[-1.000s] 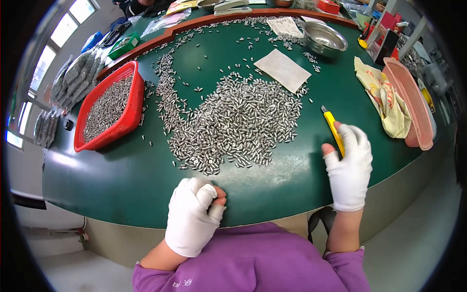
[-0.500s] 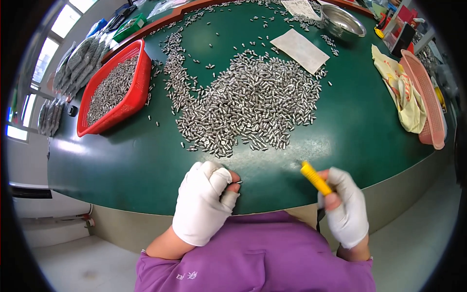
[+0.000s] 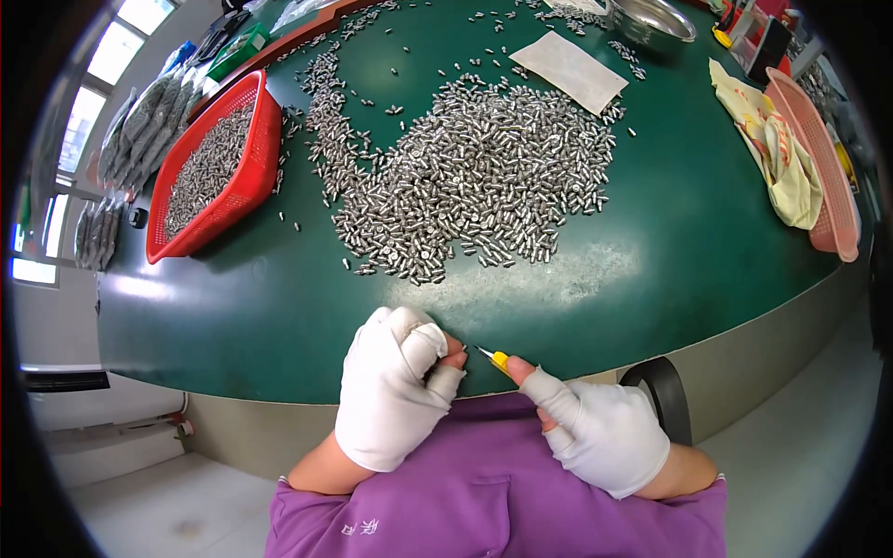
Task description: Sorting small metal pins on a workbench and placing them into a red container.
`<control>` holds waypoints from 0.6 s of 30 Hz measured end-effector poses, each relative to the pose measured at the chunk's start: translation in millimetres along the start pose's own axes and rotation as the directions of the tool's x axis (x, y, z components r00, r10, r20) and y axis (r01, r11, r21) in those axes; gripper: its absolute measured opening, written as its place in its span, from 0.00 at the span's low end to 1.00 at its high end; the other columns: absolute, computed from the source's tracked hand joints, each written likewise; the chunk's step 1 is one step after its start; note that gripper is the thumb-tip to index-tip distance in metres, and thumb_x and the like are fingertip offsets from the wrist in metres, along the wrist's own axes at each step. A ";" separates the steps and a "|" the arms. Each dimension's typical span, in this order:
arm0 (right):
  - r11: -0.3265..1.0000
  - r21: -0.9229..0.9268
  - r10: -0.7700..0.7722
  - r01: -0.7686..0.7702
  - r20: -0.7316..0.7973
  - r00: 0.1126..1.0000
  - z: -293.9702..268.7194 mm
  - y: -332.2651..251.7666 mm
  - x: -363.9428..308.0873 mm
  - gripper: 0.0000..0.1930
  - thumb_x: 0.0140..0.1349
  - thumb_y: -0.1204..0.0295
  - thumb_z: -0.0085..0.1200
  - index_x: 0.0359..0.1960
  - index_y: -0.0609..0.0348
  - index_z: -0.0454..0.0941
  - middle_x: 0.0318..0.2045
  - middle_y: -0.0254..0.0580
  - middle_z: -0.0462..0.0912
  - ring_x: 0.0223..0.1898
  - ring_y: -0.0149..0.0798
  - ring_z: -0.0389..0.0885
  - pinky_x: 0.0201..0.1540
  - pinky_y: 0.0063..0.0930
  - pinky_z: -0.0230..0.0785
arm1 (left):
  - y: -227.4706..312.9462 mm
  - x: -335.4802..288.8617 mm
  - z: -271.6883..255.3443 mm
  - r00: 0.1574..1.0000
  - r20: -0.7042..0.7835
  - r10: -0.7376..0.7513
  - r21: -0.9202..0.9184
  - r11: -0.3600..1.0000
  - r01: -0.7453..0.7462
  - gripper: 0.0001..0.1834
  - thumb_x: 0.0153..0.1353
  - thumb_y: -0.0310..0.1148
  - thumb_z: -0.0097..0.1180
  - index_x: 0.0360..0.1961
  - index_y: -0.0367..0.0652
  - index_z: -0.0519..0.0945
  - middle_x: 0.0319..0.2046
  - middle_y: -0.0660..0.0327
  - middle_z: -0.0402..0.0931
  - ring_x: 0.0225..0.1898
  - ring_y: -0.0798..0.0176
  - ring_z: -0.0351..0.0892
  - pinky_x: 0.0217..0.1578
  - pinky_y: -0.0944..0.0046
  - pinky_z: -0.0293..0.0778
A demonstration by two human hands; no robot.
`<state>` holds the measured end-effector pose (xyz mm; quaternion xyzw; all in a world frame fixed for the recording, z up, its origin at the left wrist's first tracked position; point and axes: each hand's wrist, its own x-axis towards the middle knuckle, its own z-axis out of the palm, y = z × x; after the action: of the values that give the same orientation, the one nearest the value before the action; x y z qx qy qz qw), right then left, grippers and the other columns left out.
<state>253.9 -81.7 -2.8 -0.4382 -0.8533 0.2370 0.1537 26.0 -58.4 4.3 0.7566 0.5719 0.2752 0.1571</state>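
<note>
Most of the small silver metal piece (image 3: 464, 348) is hidden by the thumb and fingers of the left hand in its white fingerless cloth glove (image 3: 395, 395); only a short tip shows, too small to make out in detail. The yellow-handled utility knife (image 3: 500, 360) shows its thin blade and front end, while the rest of its handle is covered by the right hand in a matching white glove (image 3: 600, 432). The upper border cuts off the shiny round steel bowl (image 3: 642, 37).

The dark green tabletop (image 3: 279, 325) has a curved near edge running just beside both hands. Open surface lies between them and the broad heap of silver metal pieces (image 3: 474, 177), and more stretches right toward the pale yellow cloth (image 3: 777, 158) and the pink plastic basket (image 3: 834, 181). The red perforated plastic basket (image 3: 237, 212) bounds the left side.

The left hand's grip is curled tight, pinching the metal piece at bare fingertips above the tabletop's near edge. The right hand's grip is closed around the knife, thumb extended along it, wrist angled inward, the blade pointing toward the piece and apart from it.
</note>
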 end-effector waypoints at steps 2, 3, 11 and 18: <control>1.000 -0.013 0.002 -0.002 0.005 1.000 -0.7 -2.3 1.1 0.38 0.51 0.72 0.58 0.69 0.40 0.66 0.16 0.34 0.71 0.14 0.37 0.73 0.16 0.34 0.69 | -0.6 -0.6 0.4 1.000 0.006 0.008 -0.024 1.000 -0.008 0.12 0.42 0.22 0.66 0.25 0.47 0.75 0.27 0.63 0.72 0.31 0.54 0.72 0.33 0.57 0.70; 1.000 -0.027 0.003 -0.002 0.011 1.000 -1.4 -3.3 2.0 0.38 0.51 0.72 0.58 0.69 0.40 0.66 0.15 0.34 0.70 0.14 0.36 0.73 0.15 0.33 0.69 | -0.7 -0.9 0.6 1.000 0.006 0.007 -0.023 1.000 -0.007 0.12 0.42 0.22 0.66 0.25 0.47 0.75 0.27 0.63 0.72 0.31 0.54 0.72 0.33 0.57 0.70; 1.000 -0.011 -0.024 0.025 0.035 0.999 -6.4 -2.7 7.9 0.35 0.54 0.74 0.56 0.67 0.43 0.68 0.16 0.34 0.75 0.16 0.37 0.76 0.18 0.33 0.70 | -1.7 -0.3 0.4 1.000 0.023 0.009 -0.010 1.000 -0.009 0.12 0.43 0.24 0.66 0.25 0.47 0.74 0.27 0.63 0.72 0.31 0.54 0.72 0.33 0.56 0.70; 0.999 0.044 -0.030 0.024 0.149 0.988 -27.6 -0.9 21.0 0.32 0.55 0.71 0.55 0.65 0.43 0.70 0.12 0.34 0.73 0.14 0.37 0.76 0.18 0.34 0.70 | 0.8 3.8 -2.5 0.998 0.068 0.008 -0.027 1.000 -0.006 0.15 0.38 0.17 0.65 0.23 0.43 0.72 0.27 0.60 0.71 0.30 0.53 0.70 0.32 0.57 0.68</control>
<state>254.3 -57.4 22.0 -0.4043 -0.8631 0.2853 0.1015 25.8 -55.1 7.7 0.7654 0.5598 0.2576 0.1858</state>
